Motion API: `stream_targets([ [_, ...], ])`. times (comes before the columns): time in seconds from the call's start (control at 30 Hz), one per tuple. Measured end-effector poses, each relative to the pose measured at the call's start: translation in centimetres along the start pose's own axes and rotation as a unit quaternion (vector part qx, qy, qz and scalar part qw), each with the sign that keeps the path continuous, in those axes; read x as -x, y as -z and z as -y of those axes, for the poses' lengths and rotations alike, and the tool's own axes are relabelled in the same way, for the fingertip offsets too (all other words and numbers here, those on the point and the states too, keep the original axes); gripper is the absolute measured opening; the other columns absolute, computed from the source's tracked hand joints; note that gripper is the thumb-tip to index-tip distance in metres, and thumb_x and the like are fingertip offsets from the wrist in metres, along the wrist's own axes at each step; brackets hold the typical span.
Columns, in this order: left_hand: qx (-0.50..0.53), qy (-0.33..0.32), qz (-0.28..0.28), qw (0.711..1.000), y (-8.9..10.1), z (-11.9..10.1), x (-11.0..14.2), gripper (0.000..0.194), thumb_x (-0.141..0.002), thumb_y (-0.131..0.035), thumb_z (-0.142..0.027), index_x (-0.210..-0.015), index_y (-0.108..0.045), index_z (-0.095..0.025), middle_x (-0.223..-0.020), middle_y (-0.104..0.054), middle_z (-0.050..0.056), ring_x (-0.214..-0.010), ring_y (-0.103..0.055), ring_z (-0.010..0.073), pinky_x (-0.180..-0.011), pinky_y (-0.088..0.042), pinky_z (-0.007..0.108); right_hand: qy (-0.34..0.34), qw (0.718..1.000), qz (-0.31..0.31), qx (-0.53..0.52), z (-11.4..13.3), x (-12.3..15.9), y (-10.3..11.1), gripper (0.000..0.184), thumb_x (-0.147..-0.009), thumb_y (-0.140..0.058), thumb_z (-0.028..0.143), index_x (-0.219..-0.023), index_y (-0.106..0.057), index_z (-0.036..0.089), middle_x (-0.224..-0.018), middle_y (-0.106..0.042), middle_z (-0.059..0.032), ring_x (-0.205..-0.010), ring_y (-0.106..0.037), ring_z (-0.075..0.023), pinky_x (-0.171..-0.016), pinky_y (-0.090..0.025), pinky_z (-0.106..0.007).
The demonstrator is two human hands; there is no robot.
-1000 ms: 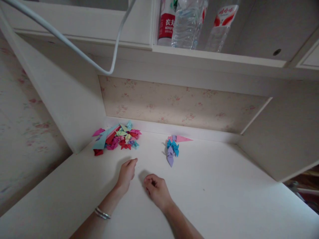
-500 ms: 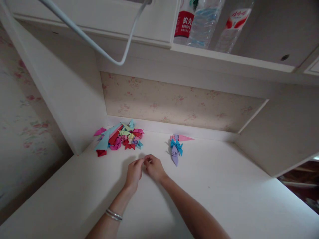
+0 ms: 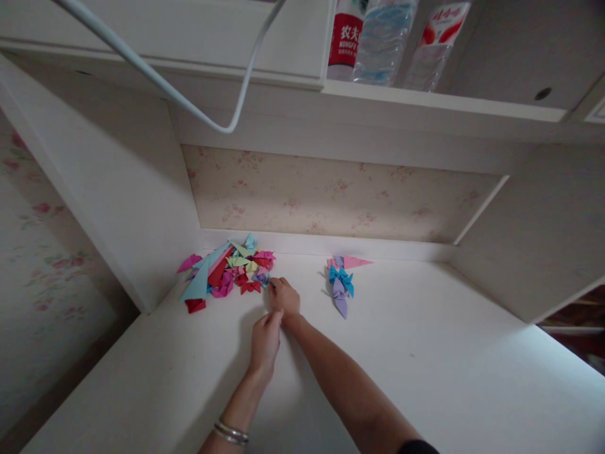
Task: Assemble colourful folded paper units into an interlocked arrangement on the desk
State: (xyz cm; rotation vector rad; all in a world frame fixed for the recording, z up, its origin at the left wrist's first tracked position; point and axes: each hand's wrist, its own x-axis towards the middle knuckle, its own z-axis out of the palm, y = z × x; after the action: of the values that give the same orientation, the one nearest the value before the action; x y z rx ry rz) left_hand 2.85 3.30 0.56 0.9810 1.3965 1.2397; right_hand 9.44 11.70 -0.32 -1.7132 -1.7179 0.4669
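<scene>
My right hand [image 3: 285,299] reaches to the near right edge of a pile of colourful folded-paper pieces [image 3: 227,284]. Its fingertips are closed at a small blue folded-paper piece [image 3: 266,281], which they partly cover. My left hand [image 3: 265,340], with silver bangles [image 3: 230,432] at its wrist, is just below, thumb and finger pinched together close to the right wrist. Whatever may be between those fingers is hidden. Off to the right lies a smaller group of folded papers: a blue one [image 3: 342,280], a lilac one [image 3: 339,299] and a pink pointed one [image 3: 357,261].
All this rests on a white desk [image 3: 454,372], with side panels left and right. Above it, an open shelf [image 3: 439,104] holds plastic bottles [image 3: 385,44]. A white cable [image 3: 189,96] hangs in front of the upper cabinet. Floral wallpaper [image 3: 302,189] covers the back.
My right hand has moved forward and left to the pile's edge, away from the left hand's fingertips. The left hand has shifted slightly right and nearer to me. The view has tilted slightly.
</scene>
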Motion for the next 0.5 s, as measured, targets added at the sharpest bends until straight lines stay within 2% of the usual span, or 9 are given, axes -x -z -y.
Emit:
stream_targets([
  [0.17, -0.003, -0.012, 0.021, 1.000, 0.0, -0.2, 0.2, 0.032, -0.069, -0.058, -0.046, -0.055, -0.049, -0.018, -0.039, -0.033, -0.007, -0.040, -0.031, 0.0083, -0.039, -0.023, 0.021, 0.002, 0.995, -0.035, -0.096, -1.0, 0.8, 0.7, 0.022, -0.089, -0.049, 0.031, -0.105, -0.063, 0.024, -0.104, -0.065, -0.0032, -0.093, -0.061, -0.0171, -0.081, -0.046, -0.028],
  [0.33, -0.002, -0.018, 0.029, 0.999, -0.1, -0.4, 0.3, 0.034, -0.069, -0.058, -0.048, -0.054, -0.047, -0.019, -0.039, -0.029, -0.009, -0.039, -0.029, 0.0078, -0.039, -0.020, 0.021, -0.018, 0.975, -0.043, -0.217, -2.5, 4.3, 2.9, 0.027, -0.088, -0.049, 0.037, -0.108, -0.056, 0.021, -0.095, -0.066, -0.0021, -0.062, -0.062, -0.0123, -0.055, -0.049, -0.024],
  [0.37, -0.004, -0.020, 0.033, 0.999, -0.1, -0.4, 0.4, 0.035, -0.069, -0.058, -0.048, -0.054, -0.046, -0.019, -0.039, -0.029, -0.009, -0.038, -0.028, 0.0077, -0.039, -0.020, 0.021, -0.028, 0.965, -0.045, -0.256, -2.9, 5.4, 3.6, 0.028, -0.086, -0.051, 0.040, -0.107, -0.056, 0.021, -0.092, -0.065, -0.0017, -0.059, -0.061, -0.0117, -0.051, -0.048, -0.024],
  [0.5, -0.026, -0.037, 0.059, 0.997, 0.0, -0.4, 0.6, 0.035, -0.072, -0.057, -0.048, -0.056, -0.049, -0.019, -0.041, -0.030, -0.009, -0.039, -0.029, 0.0076, -0.041, -0.021, 0.021, -0.082, 0.891, -0.063, -0.441, -4.5, 9.3, 7.0, 0.034, -0.073, -0.069, 0.042, -0.097, -0.058, 0.020, -0.085, -0.062, -0.0004, -0.050, -0.054, -0.0087, -0.044, -0.043, -0.022],
])
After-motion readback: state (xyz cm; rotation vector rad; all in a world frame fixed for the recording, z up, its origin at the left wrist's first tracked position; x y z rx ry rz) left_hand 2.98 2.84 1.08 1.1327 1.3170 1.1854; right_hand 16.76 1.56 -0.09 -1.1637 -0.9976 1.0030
